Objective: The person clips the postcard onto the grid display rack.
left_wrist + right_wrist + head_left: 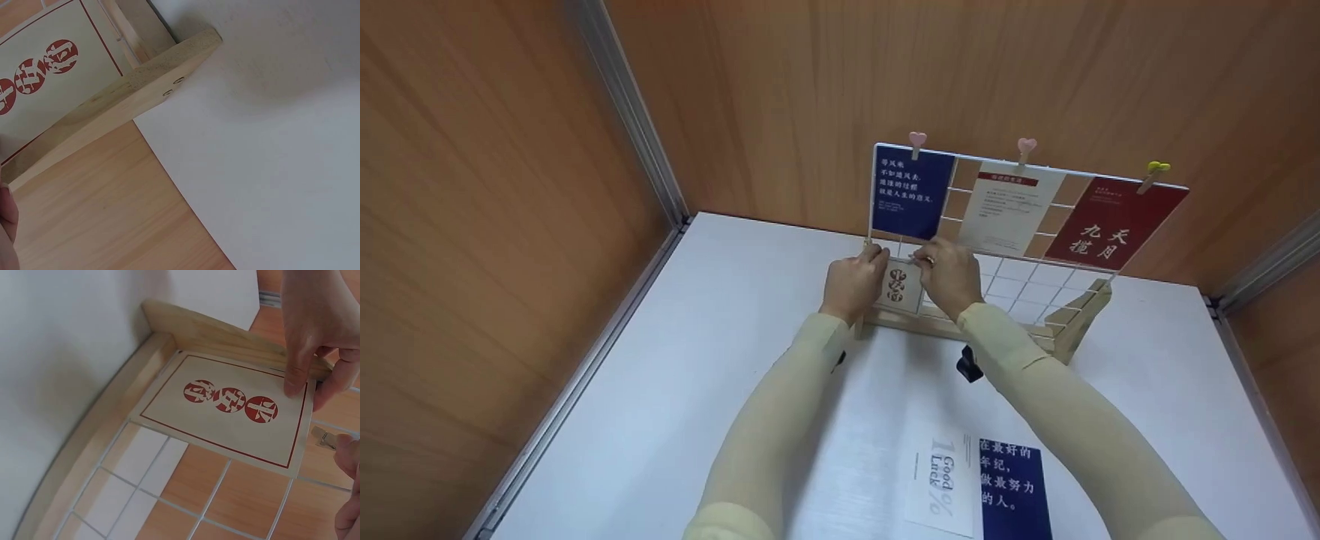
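Sleeves (1080,420) foremost | left fingers (299,367) pinch cream card (222,421) at upper corner | right fingers (349,454) pinch clip (324,437) beside card's top edge

Matt paper card (225,427), bare wooden stand (208,329), metal wire grid (201,516), smooth tabletop (720,315)

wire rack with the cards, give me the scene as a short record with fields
left grip: holds cream card by a corner
right grip: holds small clip, apart from the card
wire rack top, left to right: navy card, white card, red card
holders: two pink clips, one yellow clip
on table: Good Luck card, second navy card
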`<action>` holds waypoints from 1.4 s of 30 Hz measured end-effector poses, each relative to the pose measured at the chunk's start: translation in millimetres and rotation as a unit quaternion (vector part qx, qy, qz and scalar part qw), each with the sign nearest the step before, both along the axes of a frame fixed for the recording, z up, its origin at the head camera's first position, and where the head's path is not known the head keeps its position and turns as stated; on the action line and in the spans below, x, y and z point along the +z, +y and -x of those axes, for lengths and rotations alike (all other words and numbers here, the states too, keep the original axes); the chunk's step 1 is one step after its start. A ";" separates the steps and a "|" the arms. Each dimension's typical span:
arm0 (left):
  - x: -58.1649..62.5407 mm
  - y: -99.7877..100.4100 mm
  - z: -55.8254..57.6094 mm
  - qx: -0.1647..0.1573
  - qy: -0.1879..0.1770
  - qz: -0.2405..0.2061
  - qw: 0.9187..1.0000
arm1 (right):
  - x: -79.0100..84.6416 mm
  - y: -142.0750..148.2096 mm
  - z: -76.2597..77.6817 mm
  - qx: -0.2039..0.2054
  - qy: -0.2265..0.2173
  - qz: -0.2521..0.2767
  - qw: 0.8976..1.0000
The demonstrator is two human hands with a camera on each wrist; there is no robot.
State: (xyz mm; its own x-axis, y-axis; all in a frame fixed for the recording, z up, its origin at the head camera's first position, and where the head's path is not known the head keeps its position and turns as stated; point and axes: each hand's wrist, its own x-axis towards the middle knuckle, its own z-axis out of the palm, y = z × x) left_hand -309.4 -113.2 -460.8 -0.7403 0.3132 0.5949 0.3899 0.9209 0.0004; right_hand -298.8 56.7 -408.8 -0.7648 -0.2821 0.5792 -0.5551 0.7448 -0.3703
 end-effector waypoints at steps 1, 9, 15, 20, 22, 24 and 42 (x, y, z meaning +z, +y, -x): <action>-0.1 -0.2 0.1 0.000 0.001 0.001 1.000 | -0.4 -1.1 0.7 -0.001 0.002 -0.003 1.000; -1.7 -1.6 0.6 -0.004 0.011 0.002 1.000 | -2.4 -7.1 6.3 -0.010 0.014 -0.022 1.000; -1.4 0.8 3.7 -0.009 0.010 0.001 1.000 | -0.9 -7.1 10.2 -0.021 -0.006 -0.036 0.999; -2.3 0.2 4.8 -0.021 0.013 -0.009 1.000 | -2.1 -5.9 12.7 -0.026 0.001 -0.051 0.998; -3.7 -1.2 5.0 -0.023 0.016 -0.010 1.000 | -3.7 -5.7 13.6 -0.023 0.008 -0.055 0.998; -5.4 -2.9 4.8 -0.025 0.017 -0.009 1.000 | -5.4 -5.5 14.0 -0.017 0.011 -0.059 0.998; -11.0 -11.3 4.0 -0.031 0.060 0.069 0.995 | -4.5 -7.1 14.0 -0.013 -0.012 -0.059 0.998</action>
